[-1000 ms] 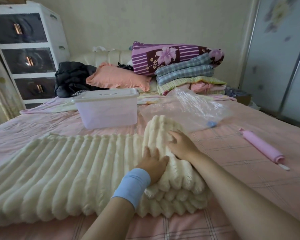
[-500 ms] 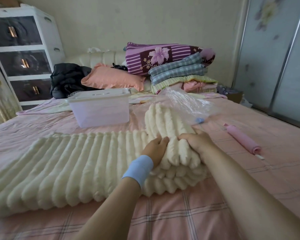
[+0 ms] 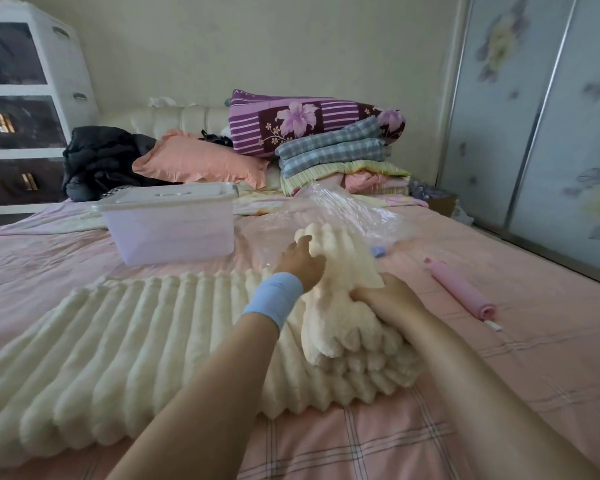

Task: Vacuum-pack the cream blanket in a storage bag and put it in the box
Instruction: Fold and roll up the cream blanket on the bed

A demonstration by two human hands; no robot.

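A ribbed cream blanket [image 3: 125,337] lies across the pink bed, its right end rolled into a thick fold. My left hand [image 3: 300,261], with a blue wristband, grips the raised far part of that fold. My right hand [image 3: 383,299] grips the fold's near side, fingers dug into the pile. A clear plastic storage bag [image 3: 343,209] with a blue valve lies crumpled just behind the fold. The lidded translucent box [image 3: 174,226] stands on the bed to the left of the bag.
A pink hand pump [image 3: 459,294] lies on the bed to the right of the blanket. Pillows and folded quilts [image 3: 326,147] are stacked at the headboard. A white drawer unit [image 3: 25,105] stands at the left, and sliding wardrobe doors [image 3: 548,133] stand at the right.
Both hands have lifted the rolled end of the blanket and turned it over leftward. My left hand moved up and away; my right hand shifted nearer on the fold.
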